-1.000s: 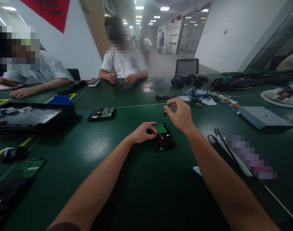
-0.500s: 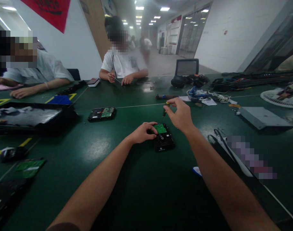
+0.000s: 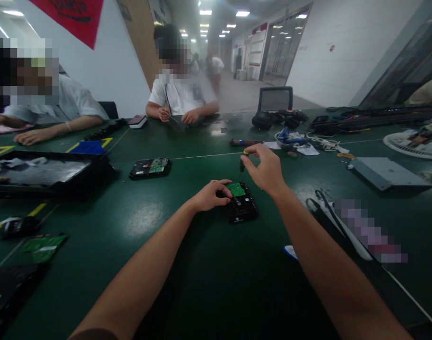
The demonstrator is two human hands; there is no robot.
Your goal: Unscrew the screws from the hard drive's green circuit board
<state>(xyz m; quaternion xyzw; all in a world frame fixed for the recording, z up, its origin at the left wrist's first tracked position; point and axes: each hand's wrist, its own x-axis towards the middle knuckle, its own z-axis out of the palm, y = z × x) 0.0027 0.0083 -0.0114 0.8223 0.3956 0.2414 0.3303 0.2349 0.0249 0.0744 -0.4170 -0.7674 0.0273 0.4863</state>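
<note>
A black hard drive [image 3: 245,210] lies on the dark green table in front of me, its green circuit board [image 3: 238,189] facing up. My left hand [image 3: 213,194] grips the drive's left side, thumb and fingers closed at the edge of the board. Pinched in my right hand [image 3: 263,166] is a small screwdriver [image 3: 242,165] with a dark handle and a yellow top. It stands nearly upright, its thin shaft pointing down at the far edge of the board. Whether the tip sits in a screw is too small to tell.
Another hard drive [image 3: 150,168] lies to the left, beyond a loose green circuit board [image 3: 45,245]. A black tray [image 3: 95,172] stands at far left. On the right are a grey metal box [image 3: 389,172] and a bundle of blue wire [image 3: 290,138]. A co-worker [image 3: 184,97] sits opposite.
My hands and the drive stay in nearly the same place. The screwdriver handle has turned slightly in my right fingers. The co-worker's hand opposite has shifted a little to the right.
</note>
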